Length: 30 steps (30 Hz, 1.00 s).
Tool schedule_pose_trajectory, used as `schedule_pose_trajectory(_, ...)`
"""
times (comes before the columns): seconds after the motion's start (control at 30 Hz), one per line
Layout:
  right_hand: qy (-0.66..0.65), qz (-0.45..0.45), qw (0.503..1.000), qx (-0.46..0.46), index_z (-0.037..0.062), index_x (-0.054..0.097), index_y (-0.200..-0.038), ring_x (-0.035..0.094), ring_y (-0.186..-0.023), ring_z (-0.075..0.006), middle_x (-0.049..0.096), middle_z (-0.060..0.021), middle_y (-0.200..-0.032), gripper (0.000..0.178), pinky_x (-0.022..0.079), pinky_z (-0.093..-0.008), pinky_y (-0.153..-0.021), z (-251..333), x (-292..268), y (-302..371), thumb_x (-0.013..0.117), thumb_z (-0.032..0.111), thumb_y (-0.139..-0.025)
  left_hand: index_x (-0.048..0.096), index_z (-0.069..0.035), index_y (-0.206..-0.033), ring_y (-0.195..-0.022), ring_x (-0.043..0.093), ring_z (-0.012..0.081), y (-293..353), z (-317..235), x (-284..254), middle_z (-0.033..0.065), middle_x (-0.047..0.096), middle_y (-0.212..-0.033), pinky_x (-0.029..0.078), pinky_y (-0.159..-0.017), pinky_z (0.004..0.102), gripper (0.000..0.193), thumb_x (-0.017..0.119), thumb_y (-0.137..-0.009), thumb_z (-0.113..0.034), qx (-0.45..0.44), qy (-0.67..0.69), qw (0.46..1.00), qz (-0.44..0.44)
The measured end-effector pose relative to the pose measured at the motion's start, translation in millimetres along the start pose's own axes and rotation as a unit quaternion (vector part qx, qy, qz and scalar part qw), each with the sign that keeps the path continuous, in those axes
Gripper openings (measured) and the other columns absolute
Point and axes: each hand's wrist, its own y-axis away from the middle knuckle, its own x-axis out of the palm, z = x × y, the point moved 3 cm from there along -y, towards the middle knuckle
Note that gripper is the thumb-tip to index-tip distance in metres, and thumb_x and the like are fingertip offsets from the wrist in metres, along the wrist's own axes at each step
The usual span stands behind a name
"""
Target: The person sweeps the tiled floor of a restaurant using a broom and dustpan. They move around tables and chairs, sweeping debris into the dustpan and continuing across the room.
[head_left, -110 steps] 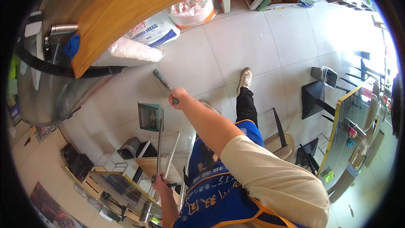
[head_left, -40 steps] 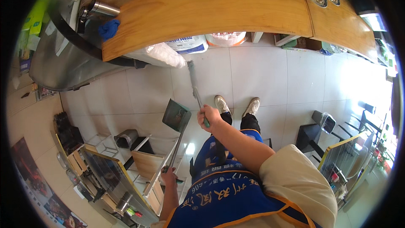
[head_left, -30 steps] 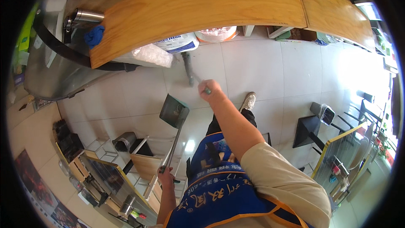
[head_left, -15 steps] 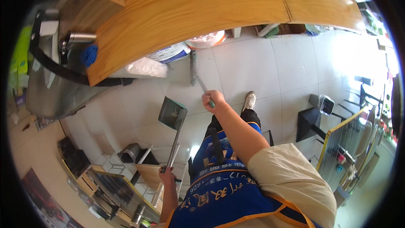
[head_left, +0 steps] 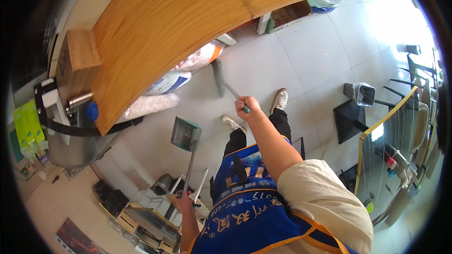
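Observation:
My right hand (head_left: pixel 248 109) is closed round the green-ended handle of a broom. The broom's grey head (head_left: pixel 218 78) rests on the floor, close to the bags along the counter's foot. In my left hand (head_left: pixel 186 201), lower left, is the long handle of a dustpan. Its dark green pan (head_left: pixel 183 131) has a toothed edge and is out over the tiles, left of my feet; whether it touches the floor I cannot tell. The broom head and the pan are apart.
A long wooden counter (head_left: pixel 188 33) curves across the far side, with stuffed bags (head_left: pixel 165 83) beneath it. To the right stand a lined bin (head_left: pixel 363 95) and a glass-topped table (head_left: pixel 388 146). A smaller bin (head_left: pixel 162 184) stands at lower left.
My view has turned and shifted along the counter, and my left shoe now shows. Both hands keep hold of the broom and the dustpan.

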Motion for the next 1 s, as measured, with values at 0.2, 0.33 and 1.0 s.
schedule_pose_trajectory(0.2,-0.057,0.005,0.998,0.02,0.0066,0.04,-0.09,0.039,-0.049,-0.0086,0.044,-0.0027,-0.067,0.011,0.033,-0.0196,-0.038,107.9,-28.8,61.5,0.044,0.012,-0.099,0.05,-0.01,-0.107,-0.042,0.044,0.012,66.2,-22.5,66.9,0.0106,0.065,-0.084,0.04,-0.04,0.0297,0.017,0.057,-0.091,-0.015,0.03,-0.024,0.999,-0.014)
schedule_pose_trajectory(0.33,-0.043,-0.031,0.998,-0.026,0.0148,0.043,-0.099,0.041,-0.05,-0.0084,0.048,-0.0034,-0.074,0.003,0.034,-0.0206,-0.039,136.9,-35.1,110.4,0.046,0.015,-0.099,0.048,-0.005,-0.112,-0.04,0.042,0.0091,97.3,-44.2,108.5,0.0131,0.066,-0.085,0.037,-0.037,0.026,0.025,0.057,-0.09,-0.013,0.057,-0.045,0.997,0.006)
schedule_pose_trajectory(1.0,-0.085,0.051,0.995,0.006,0.0078,0.042,-0.088,0.043,-0.044,-0.009,0.048,-0.0043,-0.064,0.014,0.035,-0.0209,-0.033,218.2,7.5,116.9,0.042,0.016,-0.1,0.05,-0.006,-0.107,-0.04,0.046,0.0111,153.4,-70.9,180.7,0.0126,0.067,-0.082,0.039,-0.038,0.0261,0.017,0.056,-0.092,-0.01,0.112,-0.094,0.985,0.092)
